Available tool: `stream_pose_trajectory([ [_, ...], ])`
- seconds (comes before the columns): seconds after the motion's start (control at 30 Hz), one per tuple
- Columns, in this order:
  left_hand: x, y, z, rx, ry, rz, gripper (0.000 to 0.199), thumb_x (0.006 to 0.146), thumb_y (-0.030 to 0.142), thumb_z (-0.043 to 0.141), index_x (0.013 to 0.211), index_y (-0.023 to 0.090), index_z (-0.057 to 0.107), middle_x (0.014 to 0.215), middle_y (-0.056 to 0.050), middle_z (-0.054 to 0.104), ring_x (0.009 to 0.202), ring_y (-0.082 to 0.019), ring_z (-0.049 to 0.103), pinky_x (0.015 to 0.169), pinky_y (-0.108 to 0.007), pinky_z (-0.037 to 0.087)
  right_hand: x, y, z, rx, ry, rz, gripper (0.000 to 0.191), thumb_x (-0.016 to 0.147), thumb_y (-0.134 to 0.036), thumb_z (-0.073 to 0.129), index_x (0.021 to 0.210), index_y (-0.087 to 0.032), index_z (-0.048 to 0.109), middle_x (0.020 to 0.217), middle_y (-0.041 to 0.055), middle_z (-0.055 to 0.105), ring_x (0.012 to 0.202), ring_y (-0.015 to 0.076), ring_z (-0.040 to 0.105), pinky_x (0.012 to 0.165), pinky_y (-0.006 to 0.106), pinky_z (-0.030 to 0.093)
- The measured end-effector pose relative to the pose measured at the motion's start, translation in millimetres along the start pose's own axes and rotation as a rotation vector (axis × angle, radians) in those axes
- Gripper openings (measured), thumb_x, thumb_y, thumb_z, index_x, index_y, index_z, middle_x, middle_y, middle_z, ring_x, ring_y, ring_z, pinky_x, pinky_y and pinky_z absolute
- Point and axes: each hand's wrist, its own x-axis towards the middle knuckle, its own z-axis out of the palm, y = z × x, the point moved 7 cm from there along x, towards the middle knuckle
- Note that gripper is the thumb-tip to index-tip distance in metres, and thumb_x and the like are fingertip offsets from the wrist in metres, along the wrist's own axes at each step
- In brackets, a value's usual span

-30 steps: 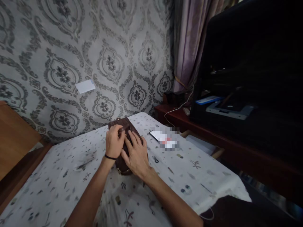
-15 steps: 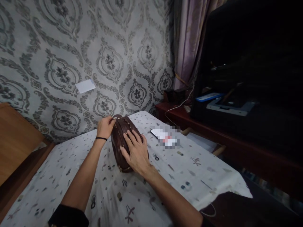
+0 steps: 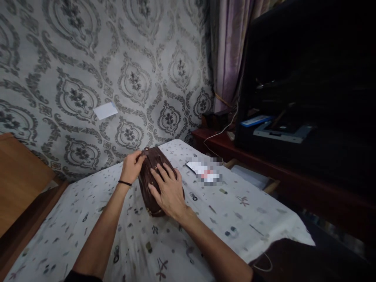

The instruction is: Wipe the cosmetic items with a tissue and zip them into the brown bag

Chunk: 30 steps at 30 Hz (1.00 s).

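Observation:
A dark brown leather bag (image 3: 149,192) with metal fittings lies on a white patterned cloth (image 3: 235,211). At the bag's far left end, my left hand (image 3: 132,166) is closed, with thumb and forefinger pinched at its upper edge; what exactly they grip is too small to make out. My right hand (image 3: 169,192) rests flat on top of the bag, its fingers spread. A phone (image 3: 190,166), partly blurred out, lies on the cloth to the right of the bag.
Behind the cloth rises a patterned wall with a white card (image 3: 105,111) on it. To the right stand a dark red desk (image 3: 217,139), a partly open drawer (image 3: 272,187) and a large black screen (image 3: 293,78). A wooden panel (image 3: 23,176) is at the left.
My left hand has shifted slightly at the bag's far end, and the strap-like loop that stood up there has dropped from sight. My right hand stays on the bag.

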Motion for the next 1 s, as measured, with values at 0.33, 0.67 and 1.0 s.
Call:
stream_pose_trajectory([
  [0.33,20,32,27.9,-0.139,-0.099,0.104,0.020,0.079,0.026,0.064,0.098,0.022,0.070,0.103,-0.005,0.073,0.097,-0.021,0.064,0.091,-0.032,0.046,-5,3,2,0.025,0.029,0.021,0.044,0.096,-0.041,0.049,0.135,-0.022,0.056,0.147,0.0131,0.049,0.140,0.0273,0.035,0.114,0.052,0.020],
  [0.67,23,27,27.0,-0.114,0.012,-0.045,0.019,0.083,0.033,0.057,0.077,0.020,0.069,0.064,0.002,0.064,0.063,-0.015,0.055,0.064,-0.026,0.041,-5,4,0,0.009,0.047,0.066,0.045,0.093,-0.043,0.052,0.133,-0.022,0.058,0.145,0.0172,0.047,0.139,0.0301,0.035,0.113,0.052,0.024],
  [1.0,11,38,22.3,-0.137,0.044,-0.028,0.020,0.084,0.035,0.056,0.076,0.020,0.067,0.061,0.002,0.062,0.062,-0.015,0.054,0.064,-0.025,0.041,-4,4,2,-0.020,0.021,0.072,0.050,0.094,-0.045,0.051,0.137,-0.021,0.054,0.144,0.0192,0.047,0.139,0.0314,0.034,0.113,0.054,0.024],
])
